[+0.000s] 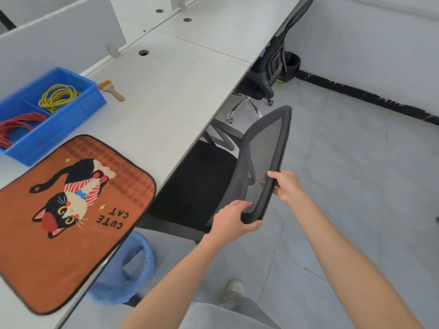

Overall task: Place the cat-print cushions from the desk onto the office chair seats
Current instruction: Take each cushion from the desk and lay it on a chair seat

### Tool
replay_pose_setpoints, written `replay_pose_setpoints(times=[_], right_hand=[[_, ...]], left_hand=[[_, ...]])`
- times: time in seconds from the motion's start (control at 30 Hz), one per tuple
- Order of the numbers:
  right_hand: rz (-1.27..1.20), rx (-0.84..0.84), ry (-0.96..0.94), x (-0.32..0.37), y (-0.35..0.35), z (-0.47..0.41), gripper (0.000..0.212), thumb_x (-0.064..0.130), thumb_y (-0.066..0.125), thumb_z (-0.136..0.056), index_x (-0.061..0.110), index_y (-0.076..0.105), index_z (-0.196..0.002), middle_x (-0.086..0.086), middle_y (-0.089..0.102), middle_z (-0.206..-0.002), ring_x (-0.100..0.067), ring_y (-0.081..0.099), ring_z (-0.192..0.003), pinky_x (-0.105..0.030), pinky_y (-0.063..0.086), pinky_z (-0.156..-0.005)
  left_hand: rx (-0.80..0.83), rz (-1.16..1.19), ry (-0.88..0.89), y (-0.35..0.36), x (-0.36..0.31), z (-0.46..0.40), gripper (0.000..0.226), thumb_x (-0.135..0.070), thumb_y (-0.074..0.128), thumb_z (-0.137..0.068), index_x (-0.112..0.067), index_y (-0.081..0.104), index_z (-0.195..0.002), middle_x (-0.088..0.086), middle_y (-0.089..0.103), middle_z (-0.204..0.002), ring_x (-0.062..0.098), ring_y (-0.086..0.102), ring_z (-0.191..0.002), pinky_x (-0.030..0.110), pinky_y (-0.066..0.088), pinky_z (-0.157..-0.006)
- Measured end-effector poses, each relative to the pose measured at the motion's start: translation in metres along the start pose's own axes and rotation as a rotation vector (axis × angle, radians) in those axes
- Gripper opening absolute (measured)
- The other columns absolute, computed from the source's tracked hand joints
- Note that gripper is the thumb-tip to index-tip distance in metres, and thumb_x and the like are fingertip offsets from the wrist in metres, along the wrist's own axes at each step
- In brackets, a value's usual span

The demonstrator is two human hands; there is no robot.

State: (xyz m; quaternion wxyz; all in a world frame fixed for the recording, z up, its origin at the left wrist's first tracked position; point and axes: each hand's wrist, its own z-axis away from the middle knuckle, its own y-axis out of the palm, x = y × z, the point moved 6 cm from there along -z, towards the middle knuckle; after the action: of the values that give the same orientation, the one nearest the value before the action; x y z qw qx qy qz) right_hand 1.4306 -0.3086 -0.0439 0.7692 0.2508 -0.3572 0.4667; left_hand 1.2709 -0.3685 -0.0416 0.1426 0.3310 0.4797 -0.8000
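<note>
An orange cat-print cushion [71, 217] lies flat on the white desk [171, 91] at the lower left, its corner hanging over the desk's front edge. A black office chair [266, 148] stands tucked against the desk, its dark seat [197, 186] partly under the desktop. My left hand [230, 219] grips the lower edge of the chair's mesh backrest. My right hand [287, 186] holds the same backrest edge a little higher, on its right side. A second black office chair [273, 67] stands farther along the desk.
A blue bin [78, 100] holding yellow and red wire coils sits on the desk behind the cushion, with a small brush [111, 89] beside it. Below the desk edge stands a blue-lined waste basket [128, 269]. Grey tiled floor lies to the right, a white wall beyond.
</note>
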Motion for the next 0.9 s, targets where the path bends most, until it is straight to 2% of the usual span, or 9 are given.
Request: replay_pose_setpoints(times=[0.1,0.17,0.33,0.43,0.6,0.7,0.77,0.83,0.9], right_hand=[[0.025,-0.033,0.002,-0.005,-0.04,0.009,0.023,-0.006,0.047,-0.088,0.007,0.052,-0.07,-0.008,0.055,-0.066,-0.017,0.051,-0.062,-0.028,0.052,-0.049],[0.025,-0.077,0.003,-0.01,-0.065,0.016,0.023,-0.007,0.047,-0.088,0.005,0.052,-0.07,-0.008,0.057,-0.062,-0.018,0.051,-0.062,-0.031,0.048,-0.056],[0.004,-0.147,0.006,-0.018,-0.117,0.044,0.022,-0.009,0.045,-0.088,0.002,0.051,-0.07,-0.011,0.052,-0.07,-0.018,0.051,-0.062,-0.023,0.05,-0.043],[-0.006,-0.167,0.022,-0.026,-0.141,0.061,0.02,-0.009,0.045,-0.089,0.001,0.053,-0.072,-0.012,0.053,-0.073,-0.019,0.052,-0.065,-0.028,0.049,-0.054],[-0.036,-0.17,0.022,-0.038,-0.162,0.083,0.017,-0.008,0.045,-0.089,-0.001,0.054,-0.076,-0.013,0.055,-0.076,-0.021,0.053,-0.068,-0.033,0.048,-0.061],[-0.056,-0.165,0.02,-0.044,-0.169,0.089,0.012,-0.008,0.045,-0.089,-0.006,0.056,-0.094,-0.014,0.055,-0.078,-0.022,0.054,-0.069,-0.035,0.05,-0.066],[-0.063,-0.158,0.009,-0.045,-0.169,0.092,0.016,-0.007,0.045,-0.089,-0.006,0.052,-0.103,-0.013,0.055,-0.079,-0.021,0.054,-0.07,-0.035,0.05,-0.064],[-0.051,-0.161,-0.004,-0.045,-0.168,0.095,0.016,-0.005,0.045,-0.09,-0.004,0.052,-0.104,-0.012,0.056,-0.079,-0.02,0.054,-0.069,-0.031,0.051,-0.059],[-0.012,-0.158,-0.001,-0.047,-0.169,0.095,0.016,-0.001,0.047,-0.09,-0.003,0.055,-0.104,-0.011,0.057,-0.08,-0.018,0.055,-0.07,-0.03,0.052,-0.06]], left_hand=[[-0.01,0.028,-0.005,0.029,-0.027,0.011,0.059,-0.054,0.063,-0.074,-0.028,0.05,-0.125,-0.011,0.053,-0.129,0.014,0.052,-0.118,0.036,0.043,-0.095],[0.004,0.027,0.005,0.048,-0.045,0.019,0.058,-0.053,0.063,-0.074,-0.027,0.05,-0.124,-0.009,0.053,-0.128,0.016,0.053,-0.116,0.037,0.043,-0.093],[0.04,-0.019,0.043,0.089,-0.079,0.038,0.056,-0.052,0.063,-0.073,-0.022,0.05,-0.118,-0.002,0.056,-0.116,0.025,0.058,-0.104,0.035,0.043,-0.082],[0.067,-0.047,0.071,0.106,-0.091,0.049,0.056,-0.053,0.064,-0.071,-0.02,0.051,-0.115,-0.001,0.057,-0.111,0.025,0.059,-0.1,0.032,0.041,-0.076],[0.092,-0.056,0.113,0.12,-0.099,0.065,0.057,-0.054,0.064,-0.07,-0.021,0.051,-0.115,-0.002,0.057,-0.112,0.023,0.058,-0.1,0.033,0.043,-0.079],[0.103,-0.054,0.128,0.122,-0.099,0.072,0.059,-0.055,0.064,-0.071,-0.023,0.05,-0.117,-0.004,0.057,-0.116,0.022,0.058,-0.103,0.035,0.044,-0.084],[0.105,-0.045,0.131,0.122,-0.098,0.074,0.059,-0.056,0.064,-0.071,-0.023,0.049,-0.118,-0.005,0.056,-0.117,0.021,0.057,-0.104,0.035,0.044,-0.085],[0.108,-0.038,0.132,0.12,-0.097,0.075,0.059,-0.056,0.064,-0.071,-0.024,0.048,-0.119,-0.005,0.054,-0.119,0.019,0.055,-0.107,0.035,0.043,-0.084],[0.128,-0.027,0.145,0.12,-0.096,0.076,0.061,-0.056,0.063,-0.073,-0.024,0.046,-0.121,-0.005,0.051,-0.122,0.018,0.052,-0.111,0.036,0.042,-0.085]])
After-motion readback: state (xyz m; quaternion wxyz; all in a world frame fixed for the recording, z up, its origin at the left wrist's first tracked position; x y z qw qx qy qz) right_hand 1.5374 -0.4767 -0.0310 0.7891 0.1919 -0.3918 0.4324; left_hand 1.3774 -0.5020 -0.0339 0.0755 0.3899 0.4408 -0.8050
